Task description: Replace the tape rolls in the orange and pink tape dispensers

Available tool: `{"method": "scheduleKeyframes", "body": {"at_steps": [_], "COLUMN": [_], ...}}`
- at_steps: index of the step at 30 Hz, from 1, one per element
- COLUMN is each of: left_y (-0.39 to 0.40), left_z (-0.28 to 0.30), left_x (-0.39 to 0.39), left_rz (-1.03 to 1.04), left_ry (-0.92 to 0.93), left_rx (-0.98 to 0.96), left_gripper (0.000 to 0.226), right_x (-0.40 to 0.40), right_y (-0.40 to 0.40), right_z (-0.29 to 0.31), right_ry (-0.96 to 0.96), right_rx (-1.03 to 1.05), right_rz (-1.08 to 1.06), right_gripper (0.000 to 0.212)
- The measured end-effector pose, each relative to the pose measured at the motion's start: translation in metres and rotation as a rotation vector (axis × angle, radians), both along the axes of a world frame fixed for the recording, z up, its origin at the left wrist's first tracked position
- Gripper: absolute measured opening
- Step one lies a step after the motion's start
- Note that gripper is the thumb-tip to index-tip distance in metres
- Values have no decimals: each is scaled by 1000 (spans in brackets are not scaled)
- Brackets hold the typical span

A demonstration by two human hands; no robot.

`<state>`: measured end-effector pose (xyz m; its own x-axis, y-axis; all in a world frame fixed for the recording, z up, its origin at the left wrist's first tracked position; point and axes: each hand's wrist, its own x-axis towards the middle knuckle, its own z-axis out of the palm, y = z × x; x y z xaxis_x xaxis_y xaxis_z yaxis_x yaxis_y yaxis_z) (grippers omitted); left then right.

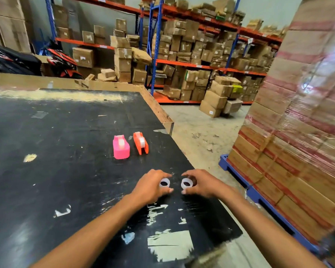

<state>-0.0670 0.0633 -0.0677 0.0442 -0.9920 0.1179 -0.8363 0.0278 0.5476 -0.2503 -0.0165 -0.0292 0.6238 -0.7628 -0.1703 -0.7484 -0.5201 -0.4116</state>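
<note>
While both arms reach over the black tabletop [56,142], the left hand [150,187] pinches one white tape roll [164,183] and the right hand [201,185] pinches another roll [186,184]. Farther away stand the pink dispenser [120,147] and, just beside it, the orange dispenser [140,142].

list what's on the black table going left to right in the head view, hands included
pink dispenser → orange dispenser → left hand → left roll → right roll → right hand
</note>
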Motion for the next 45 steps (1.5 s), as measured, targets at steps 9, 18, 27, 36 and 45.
{"method": "scheduleKeyframes", "body": {"at_steps": [9,18,27,36,45], "left_y": [32,96,77,47,71], "left_z": [1,19,19,9,8], "left_x": [47,170,224,234,229], "left_rz": [118,482,636,633,634], "left_ry": [22,87,104,102,106], "left_rx": [-114,-118,-68,40,-32], "left_gripper": [37,34,37,44,58], "right_x": [42,181,283,307,287], "right_y": [16,19,-1,-16,5], "right_z": [-4,9,10,-2,10], "right_ry": [-51,-150,-80,43,52], "right_rx": [-134,-68,-108,-176,-286], "right_rz": [50,331,451,483,455], "right_gripper": [31,31,27,29,25]}}
